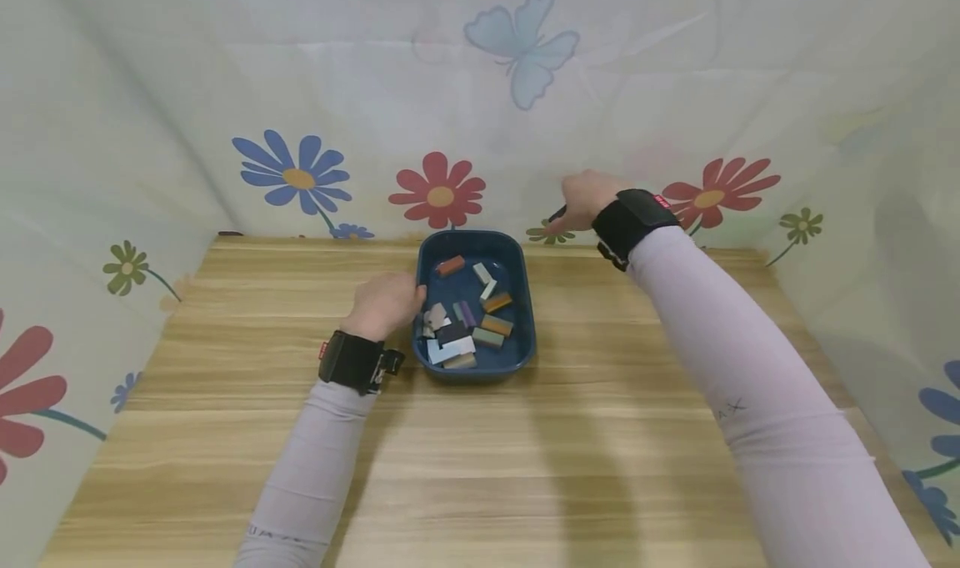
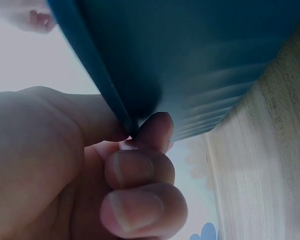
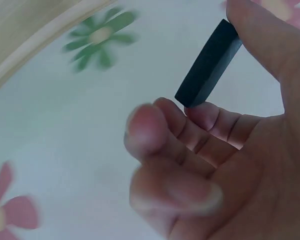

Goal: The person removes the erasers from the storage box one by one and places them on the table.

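Observation:
A dark blue plastic bin (image 1: 527, 318) sits on the wooden table with its long side running away from me. My left hand (image 1: 386, 305) pinches its left rim, thumb on one side and fingers curled at the other; the bin's wall (image 2: 190, 65) fills much of the left wrist view. Beyond the bin to the right, my right hand (image 1: 588, 197) is raised near the backdrop. Between its thumb and a fingertip it pinches a small black rectangular block (image 3: 207, 65). Inside the bin lie several small blocks, among them a reddish-brown one (image 1: 450, 266) and an orange-brown one (image 1: 497, 303).
The wood-grain table (image 1: 480, 468) extends around the bin. A white cloth backdrop printed with flowers and a butterfly (image 1: 528, 47) hangs along the table's back edge and both sides. White and grey pieces (image 1: 452, 349) cluster in the bin's near left corner.

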`<state>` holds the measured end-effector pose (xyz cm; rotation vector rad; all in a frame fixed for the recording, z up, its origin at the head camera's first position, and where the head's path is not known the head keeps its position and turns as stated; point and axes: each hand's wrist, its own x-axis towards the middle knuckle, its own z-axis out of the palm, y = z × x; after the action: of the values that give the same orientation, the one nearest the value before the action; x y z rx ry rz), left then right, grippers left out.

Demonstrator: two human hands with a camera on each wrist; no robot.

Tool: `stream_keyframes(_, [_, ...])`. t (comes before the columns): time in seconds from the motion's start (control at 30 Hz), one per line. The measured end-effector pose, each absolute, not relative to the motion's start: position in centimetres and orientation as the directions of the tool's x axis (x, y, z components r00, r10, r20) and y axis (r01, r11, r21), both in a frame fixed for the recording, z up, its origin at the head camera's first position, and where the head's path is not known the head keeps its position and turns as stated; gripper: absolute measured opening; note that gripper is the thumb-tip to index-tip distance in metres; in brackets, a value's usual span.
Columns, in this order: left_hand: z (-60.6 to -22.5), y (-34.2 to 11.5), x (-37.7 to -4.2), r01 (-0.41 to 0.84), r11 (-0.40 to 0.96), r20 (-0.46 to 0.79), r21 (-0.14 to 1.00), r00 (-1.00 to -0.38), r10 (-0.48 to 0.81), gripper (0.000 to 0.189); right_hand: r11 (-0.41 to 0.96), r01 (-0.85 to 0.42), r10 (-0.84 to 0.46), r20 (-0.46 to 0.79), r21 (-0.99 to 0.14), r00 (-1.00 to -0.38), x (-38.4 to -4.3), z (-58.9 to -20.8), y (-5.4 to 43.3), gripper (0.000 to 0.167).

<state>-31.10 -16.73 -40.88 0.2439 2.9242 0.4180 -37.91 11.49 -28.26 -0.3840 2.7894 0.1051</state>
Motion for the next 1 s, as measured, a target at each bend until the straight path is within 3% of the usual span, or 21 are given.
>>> stream_keyframes(0.3, [-40.9, -16.7, -31.2, 0.130, 0.950, -0.176, 0.283, -0.967, 0.185, 0.037, 0.996, -0.080, -0.061, -0.384, 0.035, -0.921, -38.8, -33.1, 19.7, 0.059])
stream_keyframes(0.63, [-41.1, -16.6, -31.2, 0.117, 0.950, -0.182, 0.289, -0.968, 0.174, 0.036, 0.988, 0.102, 0.036, -0.468, -0.115, -0.883, -39.8, -41.9, 27.5, 0.096])
stream_keyframes(1.0, [-41.3, -16.6, -31.5, 0.105, 0.951, -0.169, 0.290, -0.973, 0.159, 0.036, 0.981, 0.129, 0.065, -0.381, -0.142, -0.922, -39.9, -44.8, 29.1, 0.101])
